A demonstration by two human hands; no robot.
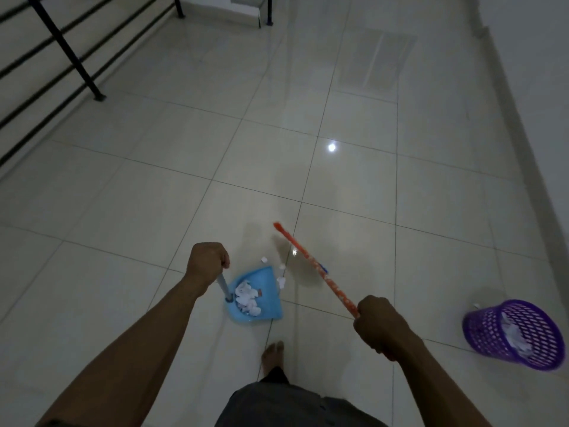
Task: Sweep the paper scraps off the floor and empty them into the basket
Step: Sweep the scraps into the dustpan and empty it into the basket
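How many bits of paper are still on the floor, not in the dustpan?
3 that I can see: one beyond the blue dustpan's lip, one beside it, one at the lip's right corner. Others may be hidden.

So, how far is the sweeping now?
Most scraps already lie in the blue dustpan, held by the left hand. The right hand grips the broom. A few scraps remain at the pan's lip; emptying into the purple basket is left.
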